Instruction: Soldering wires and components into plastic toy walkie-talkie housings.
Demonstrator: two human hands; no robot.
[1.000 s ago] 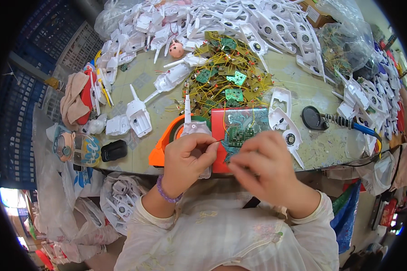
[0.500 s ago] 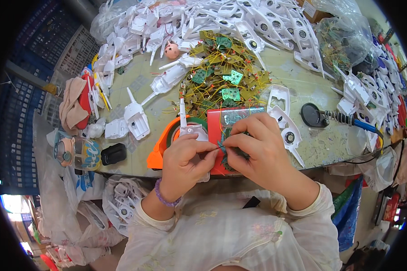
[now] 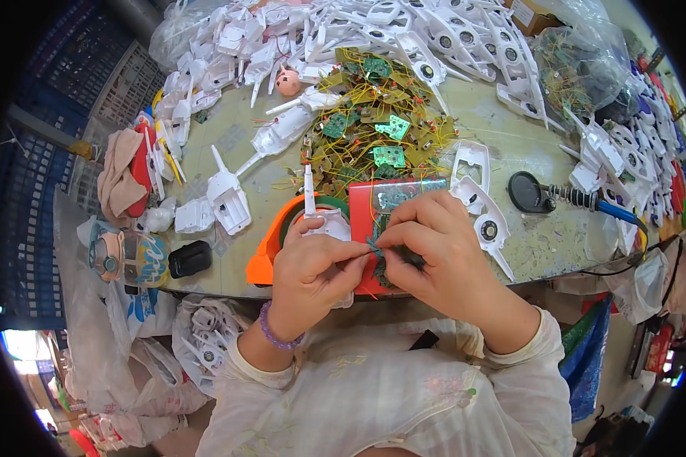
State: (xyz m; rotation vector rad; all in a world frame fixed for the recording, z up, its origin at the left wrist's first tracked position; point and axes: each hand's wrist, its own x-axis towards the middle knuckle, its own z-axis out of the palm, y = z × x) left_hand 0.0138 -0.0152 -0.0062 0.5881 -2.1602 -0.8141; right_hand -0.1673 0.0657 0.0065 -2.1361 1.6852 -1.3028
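Observation:
Thin blue-green wires (image 3: 374, 247) stretch between my two hands. My left hand (image 3: 312, 266) pinches one end between thumb and forefinger, its other fingers curled beside a white plastic shell (image 3: 329, 223) with a long narrow arm. From the other side my right hand (image 3: 434, 244) pinches the wires with thumb and forefinger. Partly hidden under the right fingers is a dark green circuit board (image 3: 382, 221). Beneath both hands lies a red flat block (image 3: 363, 206). An orange tape dispenser (image 3: 263, 255) with a green roll stands just left of the shell.
Beyond my hands lies a heap of circuit boards with yellow wires (image 3: 373, 114). White plastic shells (image 3: 465, 38) pile up along the far edge. At right, a soldering iron (image 3: 617, 212) rests in a coil holder (image 3: 572, 196). A clear bottle (image 3: 141, 257) and black case (image 3: 190, 260) stand left.
The hands stay almost in place, both still pinching. A little more of the blue-green wires shows between the fingertips, and my left fingers have shifted slightly around the shell.

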